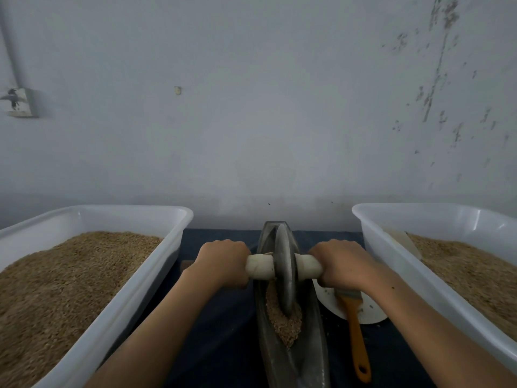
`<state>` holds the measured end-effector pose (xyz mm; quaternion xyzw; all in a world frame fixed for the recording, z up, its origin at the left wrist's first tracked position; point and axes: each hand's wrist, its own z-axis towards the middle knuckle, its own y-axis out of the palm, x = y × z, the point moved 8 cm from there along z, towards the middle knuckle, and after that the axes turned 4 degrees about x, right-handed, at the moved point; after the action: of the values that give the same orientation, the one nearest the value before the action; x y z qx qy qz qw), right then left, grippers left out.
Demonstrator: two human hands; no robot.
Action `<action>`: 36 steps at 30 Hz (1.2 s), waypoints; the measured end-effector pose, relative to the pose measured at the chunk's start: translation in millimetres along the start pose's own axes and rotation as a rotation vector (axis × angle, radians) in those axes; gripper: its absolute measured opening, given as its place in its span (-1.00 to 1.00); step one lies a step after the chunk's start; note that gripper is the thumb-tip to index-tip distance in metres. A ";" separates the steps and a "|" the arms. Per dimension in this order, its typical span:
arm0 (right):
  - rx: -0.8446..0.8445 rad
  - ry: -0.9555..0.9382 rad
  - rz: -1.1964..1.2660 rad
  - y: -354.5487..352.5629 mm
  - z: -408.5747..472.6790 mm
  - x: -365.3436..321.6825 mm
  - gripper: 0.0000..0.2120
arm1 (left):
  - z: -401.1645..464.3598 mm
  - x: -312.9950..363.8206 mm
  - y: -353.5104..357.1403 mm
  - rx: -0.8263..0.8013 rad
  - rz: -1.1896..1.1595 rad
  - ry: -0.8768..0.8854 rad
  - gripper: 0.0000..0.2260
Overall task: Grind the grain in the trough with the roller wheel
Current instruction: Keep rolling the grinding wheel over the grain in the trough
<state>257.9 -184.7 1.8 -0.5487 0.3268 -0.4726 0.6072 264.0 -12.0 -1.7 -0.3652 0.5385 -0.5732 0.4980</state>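
A dark metal boat-shaped trough (316, 331) runs away from me on a dark blue cloth. Brown crushed grain (288, 326) lies in its groove. The grey metal roller wheel (284, 270) stands upright in the groove, its lower edge in the grain. A pale cloth-wrapped axle passes through it. My left hand (223, 261) grips the left axle handle (260, 266). My right hand (342, 261) grips the right axle handle (309, 266). Both fists are curled over the handles, knuckles up.
A white plastic tub (165, 247) of brown grain stands at the left, another white tub (391, 256) with grain at the right. Between trough and right tub lie a white plate (369, 312) and an orange-handled brush (358, 340). A grey wall stands close behind.
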 end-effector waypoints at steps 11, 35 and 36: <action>0.214 0.006 -0.052 -10.0 -1.7 -2.1 -0.83 | 0.8 -0.8 -5.2 0.162 0.021 0.026 -0.75; 0.052 -0.003 -0.035 -4.5 -1.0 -1.8 -0.79 | -0.6 0.7 -0.1 0.015 -0.019 0.018 -0.72; 0.003 -0.017 -0.035 -2.9 -1.0 -2.0 -0.79 | -0.8 0.2 3.6 -0.048 -0.039 0.013 -0.70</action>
<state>255.7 -183.0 4.2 -0.5575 0.3113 -0.4788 0.6026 263.8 -11.7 -5.3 -0.3837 0.5482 -0.5721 0.4743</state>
